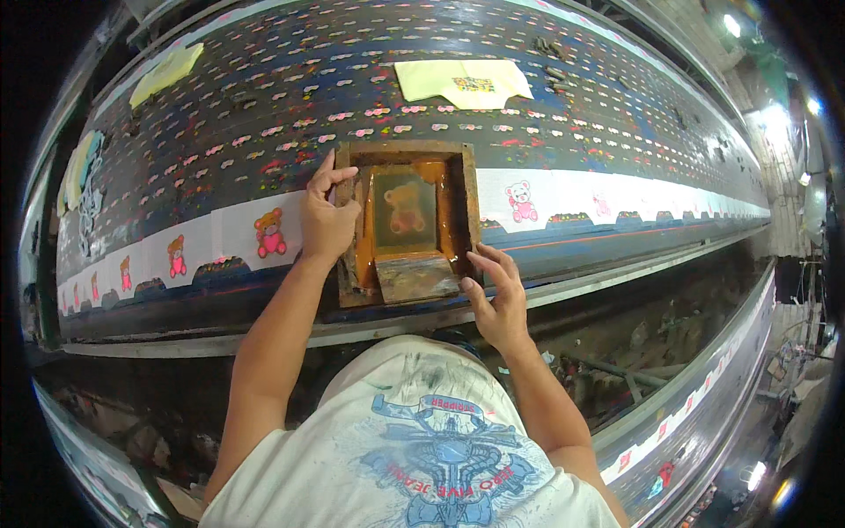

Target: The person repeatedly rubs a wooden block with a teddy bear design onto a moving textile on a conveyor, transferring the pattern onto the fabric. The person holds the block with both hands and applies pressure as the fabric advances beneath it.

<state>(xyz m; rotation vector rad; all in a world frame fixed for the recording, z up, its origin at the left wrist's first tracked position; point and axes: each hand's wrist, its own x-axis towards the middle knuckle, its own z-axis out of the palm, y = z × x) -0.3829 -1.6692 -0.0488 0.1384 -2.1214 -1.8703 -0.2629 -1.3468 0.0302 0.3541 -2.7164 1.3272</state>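
Note:
A wooden screen printing frame [405, 148] lies over the strip of white fabric pieces [233, 248] along the table's near edge. Orange-brown ink lines its inside, and a bear shape shows through the mesh [407, 198]. Inside its near end rests a flat wooden squeegee [418, 278]. My left hand [327, 222] is closed around the left side, thumb on the rim. At the near right corner, my right hand [500, 304] grips the frame with fingers on its outer side and thumb by the squeegee's end. Left of the frame the bears are brown and pink; those right of it lack brown.
The long dark table [290, 123] is speckled with small colourful prints. A pale yellow cloth [462, 81] lies beyond the frame, and another yellow cloth [167, 74] is at the far left. A metal rail [598, 289] edges the table. Behind me runs a second table [695, 436].

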